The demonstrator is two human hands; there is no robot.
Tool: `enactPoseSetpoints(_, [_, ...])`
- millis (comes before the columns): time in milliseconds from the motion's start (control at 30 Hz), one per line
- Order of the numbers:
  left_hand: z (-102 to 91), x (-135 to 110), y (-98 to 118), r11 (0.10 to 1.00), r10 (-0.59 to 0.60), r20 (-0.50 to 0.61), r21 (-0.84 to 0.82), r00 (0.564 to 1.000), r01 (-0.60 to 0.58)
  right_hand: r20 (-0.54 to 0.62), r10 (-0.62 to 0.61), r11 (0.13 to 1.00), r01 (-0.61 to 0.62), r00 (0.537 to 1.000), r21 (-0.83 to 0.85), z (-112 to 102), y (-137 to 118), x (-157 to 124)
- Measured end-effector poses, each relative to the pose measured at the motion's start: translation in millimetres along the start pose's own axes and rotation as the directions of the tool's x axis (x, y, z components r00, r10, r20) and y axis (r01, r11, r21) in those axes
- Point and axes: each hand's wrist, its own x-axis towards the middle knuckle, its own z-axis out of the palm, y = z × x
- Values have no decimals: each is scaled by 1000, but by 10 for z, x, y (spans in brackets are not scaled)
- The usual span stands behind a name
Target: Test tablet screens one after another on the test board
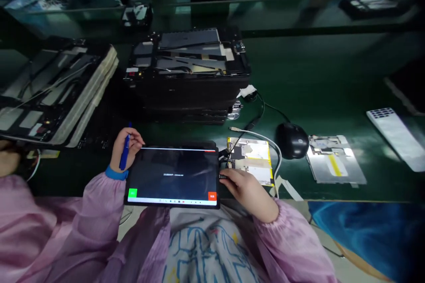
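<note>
At one bench (325, 93), left hand (123, 152) grips one pen (125, 152), right hand (247, 189) one plug (221, 176) beside one tablet (174, 174).

The flat black rectangular tablet (174, 174) has a smooth, glossy, glass-like screen. At its left edge, the slim blue pen (125, 152) looks like smooth plastic. Right of the tablet, the rounded black mouse (292, 140) is shiny plastic, and the thin silver-grey plate (337, 170) beyond looks like bright metal. Beneath the tablet, the dark green tabletop (318, 88) is smooth, faintly reflective; the gathered pink sleeve (292, 234) below right is soft, wrinkled cloth.
</note>
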Motion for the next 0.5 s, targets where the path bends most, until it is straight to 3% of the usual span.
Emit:
enactPoseSetpoints(167, [-2, -20, 3, 999, -40, 3, -31, 999, 40, -10, -145, 969, 140, 989, -205, -25, -2, 9])
enactPoseSetpoints(500, [-9, -46, -63, 997, -47, 10, -65, 999, 47, 86, -209, 955, 222, 974, -198, -83, -35, 91])
